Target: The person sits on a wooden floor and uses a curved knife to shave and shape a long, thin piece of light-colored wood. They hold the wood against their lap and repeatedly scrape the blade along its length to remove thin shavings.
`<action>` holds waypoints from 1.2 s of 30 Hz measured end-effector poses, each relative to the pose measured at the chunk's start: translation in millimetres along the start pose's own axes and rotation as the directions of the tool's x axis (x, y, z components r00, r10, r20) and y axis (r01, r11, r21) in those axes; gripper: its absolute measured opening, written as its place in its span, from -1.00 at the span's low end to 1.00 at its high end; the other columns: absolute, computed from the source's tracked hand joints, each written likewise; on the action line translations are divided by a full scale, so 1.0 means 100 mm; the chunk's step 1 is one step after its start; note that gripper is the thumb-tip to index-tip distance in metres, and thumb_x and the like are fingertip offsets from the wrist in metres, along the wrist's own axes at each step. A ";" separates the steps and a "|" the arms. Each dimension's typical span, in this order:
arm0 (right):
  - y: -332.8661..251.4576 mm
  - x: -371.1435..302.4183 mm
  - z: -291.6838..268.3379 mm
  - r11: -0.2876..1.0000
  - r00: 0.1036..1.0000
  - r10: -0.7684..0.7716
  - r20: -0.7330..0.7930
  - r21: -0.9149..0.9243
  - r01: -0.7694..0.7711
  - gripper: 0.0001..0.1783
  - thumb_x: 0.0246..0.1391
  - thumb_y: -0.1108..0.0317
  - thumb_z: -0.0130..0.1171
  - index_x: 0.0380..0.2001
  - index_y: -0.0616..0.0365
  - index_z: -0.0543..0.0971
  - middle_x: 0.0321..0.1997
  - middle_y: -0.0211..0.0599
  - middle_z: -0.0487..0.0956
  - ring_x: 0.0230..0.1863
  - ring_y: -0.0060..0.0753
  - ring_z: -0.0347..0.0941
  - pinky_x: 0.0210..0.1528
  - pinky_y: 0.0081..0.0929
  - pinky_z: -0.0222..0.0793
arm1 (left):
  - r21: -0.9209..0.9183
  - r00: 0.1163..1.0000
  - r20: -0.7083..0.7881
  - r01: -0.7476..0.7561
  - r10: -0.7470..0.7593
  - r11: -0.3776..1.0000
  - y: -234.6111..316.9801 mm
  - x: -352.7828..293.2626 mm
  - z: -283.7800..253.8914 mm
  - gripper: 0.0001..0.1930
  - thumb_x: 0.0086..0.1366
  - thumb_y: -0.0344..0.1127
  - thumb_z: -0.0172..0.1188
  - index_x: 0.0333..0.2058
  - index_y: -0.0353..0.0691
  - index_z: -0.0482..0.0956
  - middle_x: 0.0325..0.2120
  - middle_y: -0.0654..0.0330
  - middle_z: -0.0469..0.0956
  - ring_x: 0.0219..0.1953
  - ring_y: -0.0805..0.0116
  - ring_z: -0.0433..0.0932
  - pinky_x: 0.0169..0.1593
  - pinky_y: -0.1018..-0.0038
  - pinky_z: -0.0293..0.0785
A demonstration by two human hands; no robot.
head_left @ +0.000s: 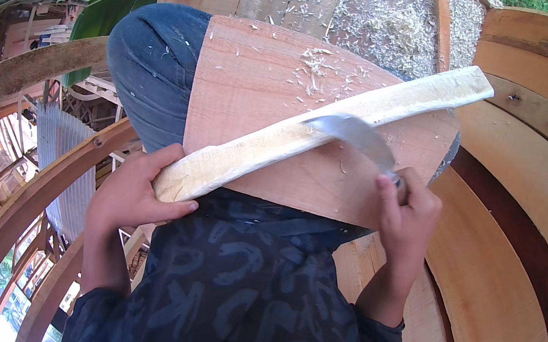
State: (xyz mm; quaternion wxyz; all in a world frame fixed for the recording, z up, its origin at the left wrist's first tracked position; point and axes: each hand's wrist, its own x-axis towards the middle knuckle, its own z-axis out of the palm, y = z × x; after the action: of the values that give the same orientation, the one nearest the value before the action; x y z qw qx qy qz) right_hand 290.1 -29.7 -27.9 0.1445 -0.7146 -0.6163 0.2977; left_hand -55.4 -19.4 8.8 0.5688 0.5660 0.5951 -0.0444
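Dark navy shirt cloth with grey brush-stroke marks (pixel 253 298) fills the space nearest me, cut off by the lower edge of the view. Just past it, a flat reddish-brown wooden board (pixel 244 86) covers my lap. It hides most of my legs: one knee in faded blue denim (pixel 150 63) bulges out left of the board, and only a sliver of the other shows at its right edge.

Diagonally over the board runs a long, pale, roughly shaped piece of wood (pixel 249 149), its near end jutting past the board's near left corner and its far end past the far right side. My left grip (pixel 133 191) is closed around that near end, thumb on the close side; the fingers underneath are hidden. My right grip (pixel 408 215), at the board's right side, is curled round a tool whose handle I mostly cover. Its curved silvery metal blade (pixel 359 136) is blurred, the tip over the pale wood's middle; whether it touches, I can't tell.

Curly shavings (pixel 317 66) dot the board, and a thick scatter of shavings (pixel 385 26) lies beyond its far edge.
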 end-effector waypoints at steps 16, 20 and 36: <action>-0.08 -0.14 0.17 0.965 0.995 -0.006 -0.101 -0.261 -0.021 -0.50 -0.03 -0.01 0.27 -0.73 0.17 0.42 -0.80 -0.18 0.35 -0.73 -0.11 0.34 -0.66 -0.31 0.18 | 0.215 0.981 -0.173 -0.044 0.082 0.976 0.12 0.04 0.21 -0.50 -0.06 0.02 0.37 -0.30 -0.23 0.45 -0.53 -0.07 0.55 -0.42 -0.11 0.56 -0.35 0.17 0.44; 0.19 0.04 -0.05 0.939 0.937 0.251 -0.244 -0.174 -0.297 -0.52 -0.01 0.00 0.25 -0.71 0.17 0.43 -0.78 -0.17 0.35 -0.71 -0.10 0.38 -0.64 -0.31 0.21 | 0.292 0.969 -0.221 -0.040 0.108 0.956 0.04 0.03 0.23 -0.50 -0.08 -0.01 0.39 -0.32 -0.24 0.42 -0.56 -0.07 0.53 -0.43 -0.12 0.54 -0.36 0.16 0.42; 0.14 0.11 -0.06 0.936 0.970 0.198 -0.142 -0.265 -0.230 -0.47 0.03 -0.04 0.21 -0.73 0.17 0.41 -0.79 -0.19 0.38 -0.70 -0.09 0.40 -0.62 -0.28 0.25 | 0.321 0.963 -0.233 -0.056 0.136 0.945 0.18 0.12 0.32 -0.54 -0.05 -0.09 0.37 -0.36 -0.29 0.37 -0.62 -0.12 0.48 -0.45 -0.16 0.53 -0.40 0.17 0.42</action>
State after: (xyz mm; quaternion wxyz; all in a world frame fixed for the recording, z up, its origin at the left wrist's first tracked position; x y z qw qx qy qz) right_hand 305.2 -21.1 -33.9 0.0435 -0.8064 -0.5614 0.1806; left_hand -18.8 -27.3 -0.5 0.3934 0.6782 0.6196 -0.0375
